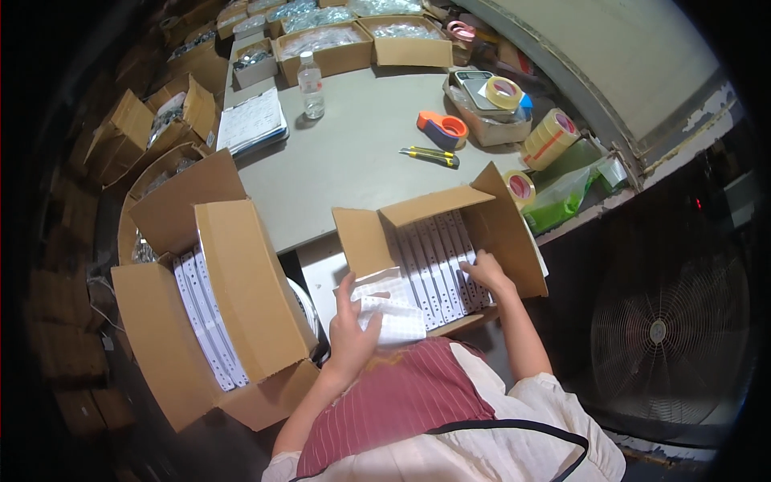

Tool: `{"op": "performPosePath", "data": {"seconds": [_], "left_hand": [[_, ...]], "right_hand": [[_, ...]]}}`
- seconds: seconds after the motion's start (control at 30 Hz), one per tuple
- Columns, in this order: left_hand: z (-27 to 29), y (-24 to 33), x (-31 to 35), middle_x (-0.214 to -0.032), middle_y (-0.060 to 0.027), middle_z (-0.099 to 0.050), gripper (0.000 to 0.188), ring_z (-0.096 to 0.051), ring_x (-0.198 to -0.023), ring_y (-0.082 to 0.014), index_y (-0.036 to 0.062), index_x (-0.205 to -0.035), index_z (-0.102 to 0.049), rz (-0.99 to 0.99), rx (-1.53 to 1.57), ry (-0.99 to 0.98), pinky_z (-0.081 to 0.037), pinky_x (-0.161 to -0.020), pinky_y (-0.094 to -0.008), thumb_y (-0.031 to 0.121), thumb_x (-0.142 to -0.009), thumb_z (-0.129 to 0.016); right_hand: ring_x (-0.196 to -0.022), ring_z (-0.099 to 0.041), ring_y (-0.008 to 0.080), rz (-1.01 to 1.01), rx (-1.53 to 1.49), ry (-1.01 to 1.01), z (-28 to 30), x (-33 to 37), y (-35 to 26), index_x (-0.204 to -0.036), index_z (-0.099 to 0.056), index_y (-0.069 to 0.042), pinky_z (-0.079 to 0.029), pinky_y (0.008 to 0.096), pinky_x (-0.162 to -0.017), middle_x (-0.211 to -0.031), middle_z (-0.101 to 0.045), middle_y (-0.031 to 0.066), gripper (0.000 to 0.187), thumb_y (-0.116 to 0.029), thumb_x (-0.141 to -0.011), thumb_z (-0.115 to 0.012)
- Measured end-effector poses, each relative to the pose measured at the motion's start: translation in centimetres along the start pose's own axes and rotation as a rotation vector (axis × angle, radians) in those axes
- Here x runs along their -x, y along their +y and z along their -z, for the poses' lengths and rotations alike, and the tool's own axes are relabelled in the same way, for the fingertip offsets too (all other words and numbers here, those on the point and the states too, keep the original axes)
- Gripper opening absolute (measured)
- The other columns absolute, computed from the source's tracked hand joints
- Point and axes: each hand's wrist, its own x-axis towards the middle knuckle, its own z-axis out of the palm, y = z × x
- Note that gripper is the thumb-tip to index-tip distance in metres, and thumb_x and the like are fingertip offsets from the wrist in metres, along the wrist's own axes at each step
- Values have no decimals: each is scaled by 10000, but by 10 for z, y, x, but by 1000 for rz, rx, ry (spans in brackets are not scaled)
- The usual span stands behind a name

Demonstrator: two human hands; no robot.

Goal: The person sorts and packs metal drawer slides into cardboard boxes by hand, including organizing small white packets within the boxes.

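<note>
In my left hand is a white sheet of small printed labels, gripped between thumb and fingers. The sheet has a clear, shiny upper part and hangs over the near left corner of an open cardboard box. A row of slim white packs with dark dots stands on edge inside this box. Over the right end of the row, my right hand has its fingers drawn together against the packs' upper edges. Whatever those fingertips pinch is too small to make out.
Left of me stands another open carton holding similar white packs. A water bottle, clipboard, utility knife, orange tape dispenser and scale rest on the table. Tape rolls and a fan are at right.
</note>
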Motion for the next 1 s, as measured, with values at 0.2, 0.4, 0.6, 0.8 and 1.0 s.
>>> {"op": "performPosePath", "data": {"seconds": [0.2, 0.4, 0.6, 0.8, 1.0], "left_hand": [[1, -19, 4, -1144, -174, -703, 618, -673, -1078, -233, 5, -1425, -322, -60, -83, -20, -513, -929, -316, -43, -863, -575], [4, -6, 8, -1231, -239, -643, 582, -649, -1130, -299, -9, -1426, -333, 39, 92, -28, -515, -926, -340, 5, -892, -564], [2, -8, 9, -1249, -206, -648, 578, -654, -1119, -284, 2, -1430, -325, 13, 97, -22, -511, -931, -337, 14, -900, -556], [1, -10, 9, -1266, -177, -649, 613, -653, -1120, -274, 13, -1443, -303, 8, 11, -5, -506, -939, -339, 23, -891, -568], [-7, -6, 7, -1282, -173, -641, 660, -662, -1096, -255, 24, -1478, -254, 18, 98, 20, -508, -927, -318, 36, -897, -566]], "right_hand": [[-1250, -437, 424, 15, 361, 110, -37, 0, -4, -1276, -435, 193, -373, 464, -1080, -1347, -440, 297, 711, -390, -910, -611], [-1309, -364, 487, 118, 286, 46, -40, 17, 4, -1413, -156, 242, -328, 487, -1113, -1416, -349, 382, 1106, -518, -827, -705], [-1177, -503, 499, 308, 202, 120, -30, 19, 21, -1427, -209, 195, -444, 483, -1014, -1275, -458, 416, 1024, -380, -791, -768], [-1143, -522, 517, 241, 379, 159, -38, 17, 8, -1455, -189, 151, -484, 488, -964, -1246, -471, 406, 1090, -328, -714, -830], [-1194, -498, 487, 85, 232, 42, -18, -5, 1, -1491, -159, 82, -488, 493, -965, -1252, -470, 371, 1179, -348, -663, -880]]}}
